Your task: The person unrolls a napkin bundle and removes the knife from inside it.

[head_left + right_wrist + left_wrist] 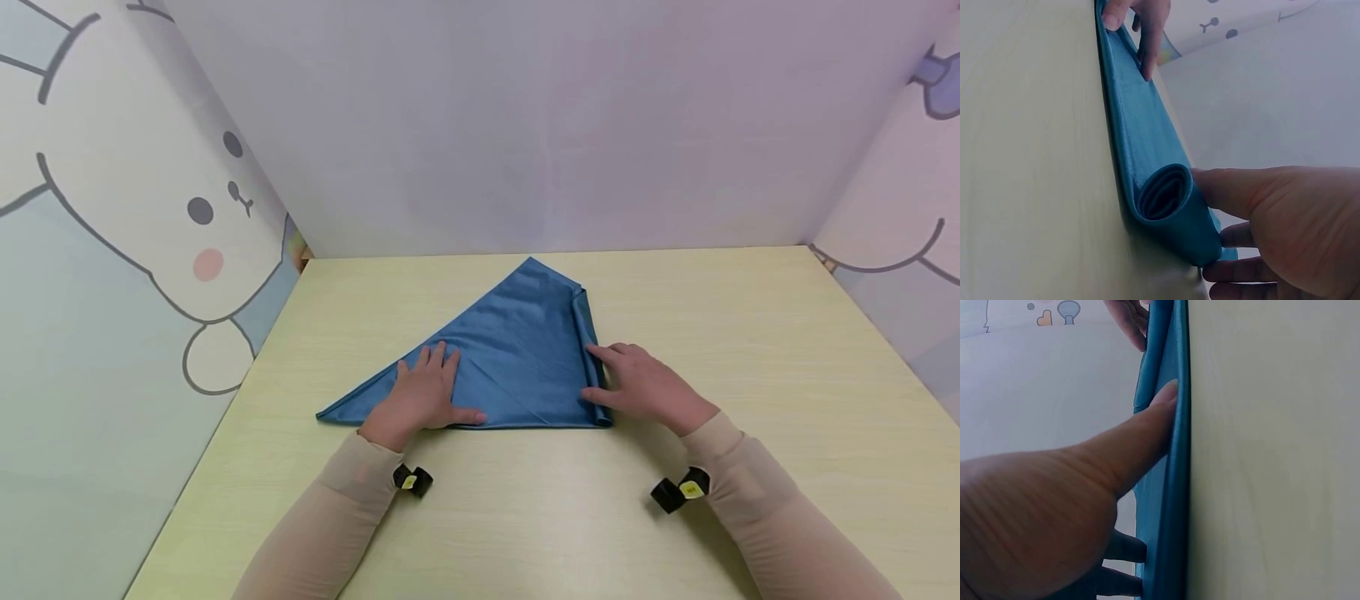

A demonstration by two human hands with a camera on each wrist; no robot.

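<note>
A blue cloth [517, 358] with a smooth sheen lies on the table, pointed at its far corner and at its left end. Its right edge is turned into a roll [588, 358], and the right wrist view shows the spiral end of that roll [1165, 192]. My left hand [423, 392] rests flat on the cloth's left part, fingers spread, thumb [1147, 422] along the near edge. At the right, my right hand [643, 385] holds the roll, its thumb [1229, 187] on one side and fingers against the outer side.
The pale wooden table [525, 517] meets a plain wall [555, 125] at the back. Panels with cartoon drawings [187, 217] stand along the left and right sides. Each sleeved wrist wears a small black camera [678, 490].
</note>
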